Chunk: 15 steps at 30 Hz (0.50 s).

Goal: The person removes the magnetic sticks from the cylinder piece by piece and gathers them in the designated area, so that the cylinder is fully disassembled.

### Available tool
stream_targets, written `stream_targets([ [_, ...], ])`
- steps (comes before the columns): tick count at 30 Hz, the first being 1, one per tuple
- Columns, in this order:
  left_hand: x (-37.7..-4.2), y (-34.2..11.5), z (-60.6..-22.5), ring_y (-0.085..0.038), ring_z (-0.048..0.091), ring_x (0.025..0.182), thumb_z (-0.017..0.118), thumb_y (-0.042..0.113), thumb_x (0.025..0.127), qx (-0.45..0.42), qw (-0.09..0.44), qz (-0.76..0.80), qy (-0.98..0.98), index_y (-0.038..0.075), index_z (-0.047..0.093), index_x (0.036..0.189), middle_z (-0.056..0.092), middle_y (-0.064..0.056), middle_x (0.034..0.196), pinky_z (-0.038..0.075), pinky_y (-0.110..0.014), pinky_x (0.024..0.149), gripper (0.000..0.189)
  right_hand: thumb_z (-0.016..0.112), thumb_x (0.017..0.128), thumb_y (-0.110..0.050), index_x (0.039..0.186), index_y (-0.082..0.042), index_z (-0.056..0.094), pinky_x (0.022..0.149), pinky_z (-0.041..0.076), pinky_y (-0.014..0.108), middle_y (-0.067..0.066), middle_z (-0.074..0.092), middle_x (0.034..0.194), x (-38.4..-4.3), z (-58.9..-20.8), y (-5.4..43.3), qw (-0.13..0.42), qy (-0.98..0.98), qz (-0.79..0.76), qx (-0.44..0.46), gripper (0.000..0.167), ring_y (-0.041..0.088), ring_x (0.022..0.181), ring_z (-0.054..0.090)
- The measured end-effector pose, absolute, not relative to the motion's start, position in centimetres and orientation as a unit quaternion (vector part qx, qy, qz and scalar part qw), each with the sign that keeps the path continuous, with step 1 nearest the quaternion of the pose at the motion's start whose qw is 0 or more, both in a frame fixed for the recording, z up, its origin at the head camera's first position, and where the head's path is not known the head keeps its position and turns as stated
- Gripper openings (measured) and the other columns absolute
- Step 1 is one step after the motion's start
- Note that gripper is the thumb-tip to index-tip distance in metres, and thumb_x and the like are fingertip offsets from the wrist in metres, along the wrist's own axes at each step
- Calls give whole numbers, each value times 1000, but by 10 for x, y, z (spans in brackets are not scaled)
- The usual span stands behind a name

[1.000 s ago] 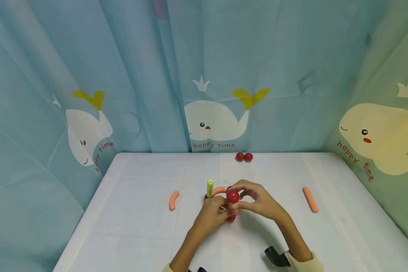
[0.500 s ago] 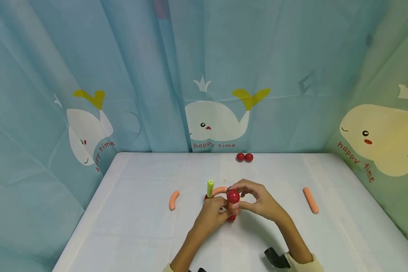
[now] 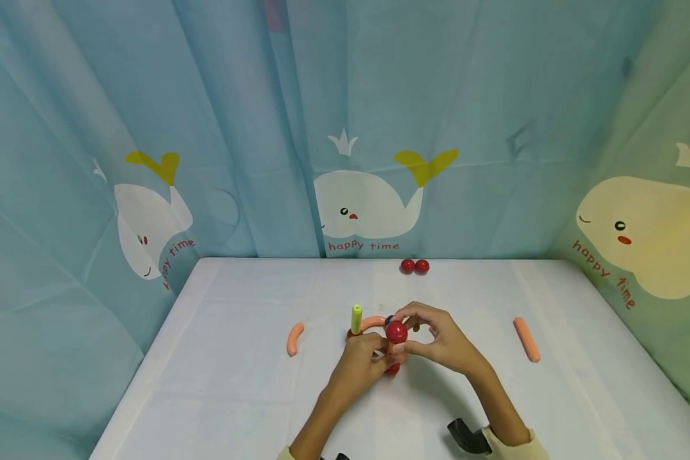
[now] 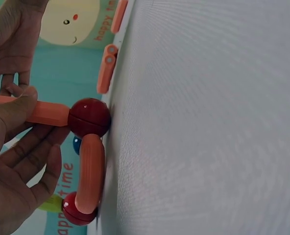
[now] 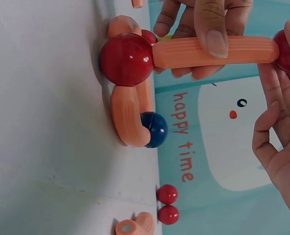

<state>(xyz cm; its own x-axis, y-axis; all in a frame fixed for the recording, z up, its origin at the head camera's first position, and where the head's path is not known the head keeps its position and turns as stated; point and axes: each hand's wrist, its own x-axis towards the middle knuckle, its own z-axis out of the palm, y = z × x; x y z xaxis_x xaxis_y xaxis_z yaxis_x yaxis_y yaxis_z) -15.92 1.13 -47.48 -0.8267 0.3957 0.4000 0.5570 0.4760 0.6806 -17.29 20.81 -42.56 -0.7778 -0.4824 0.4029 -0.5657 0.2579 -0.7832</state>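
Note:
A straight orange stick (image 5: pixel 255 50) stands upright on a red ball (image 5: pixel 125 59). My left hand (image 3: pixel 358 365) pinches the stick between thumb and fingers. At the stick's top is another red ball (image 3: pixel 397 332), which my right hand (image 3: pixel 439 338) holds between thumb and fingertips. Curved orange sticks (image 4: pixel 91 171) run from the base ball in a low ring on the table, joined to a blue ball (image 5: pixel 158 129) and a further red ball (image 4: pixel 79 209). A yellow-green stick (image 3: pixel 356 319) rises from that ball, beyond my left hand. Fingers hide part of the ring in the head view.
On the white table (image 3: pixel 224 396) a curved orange stick (image 3: pixel 294 339) lies at left and a straight orange stick (image 3: pixel 526 340) at right. Two red balls (image 3: pixel 407 266) sit side by side at the back edge, before a blue whale-print curtain (image 3: pixel 253 128).

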Motion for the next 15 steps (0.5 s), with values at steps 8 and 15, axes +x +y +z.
stream_targets([
  [8, -159, 9, -475, 1, 66, 78, 71, 34, 87, -280, 89, -441, -848, 9, 75, 90, 73, 2, 82, 50, -9, 66, 26, 83, 76, -7, 110, -19, 65, 69, 46, 27, -3, 68, 99, -174, -427, 206, 37, -790, 517, 328, 39, 13, 81, 64],
  [15, -161, 10, -477, 3, 65, 76, 74, 25, 87, -294, 94, -450, -838, 8, 76, 91, 74, 1, 82, 53, -11, 68, 18, 82, 77, -5, 109, -17, 66, 71, 48, 26, -2, 68, 97, -176, -430, 206, 32, -783, 529, 326, 38, 14, 81, 66],
])
